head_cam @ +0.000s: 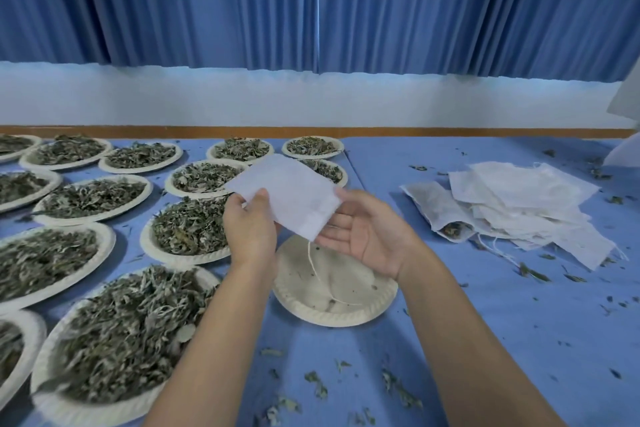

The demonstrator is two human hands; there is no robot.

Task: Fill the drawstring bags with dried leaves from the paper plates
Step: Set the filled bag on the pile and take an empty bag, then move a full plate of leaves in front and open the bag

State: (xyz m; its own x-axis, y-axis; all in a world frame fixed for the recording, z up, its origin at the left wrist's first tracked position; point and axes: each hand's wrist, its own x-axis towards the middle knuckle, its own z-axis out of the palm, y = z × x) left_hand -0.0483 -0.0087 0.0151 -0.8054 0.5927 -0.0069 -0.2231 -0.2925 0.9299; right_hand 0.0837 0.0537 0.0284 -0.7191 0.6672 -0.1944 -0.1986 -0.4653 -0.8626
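Note:
A flat white drawstring bag (289, 192) is held above the table between both hands. My left hand (251, 229) pinches its left lower edge, thumb on top. My right hand (363, 229) lies palm up under the bag's right corner, fingers straight, thumb against the edge. The bag's string (313, 263) dangles onto an empty paper plate (332, 288) right below. Several paper plates heaped with dried leaves (128, 329) fill the left half of the table, one (188, 229) just left of my left hand.
A loose pile of white bags (519, 204) lies at the right, one of them (441, 213) with leaves inside. Leaf crumbs are scattered over the blue tablecloth (485, 322). A wooden table edge (415, 132), white wall and blue curtain stand behind.

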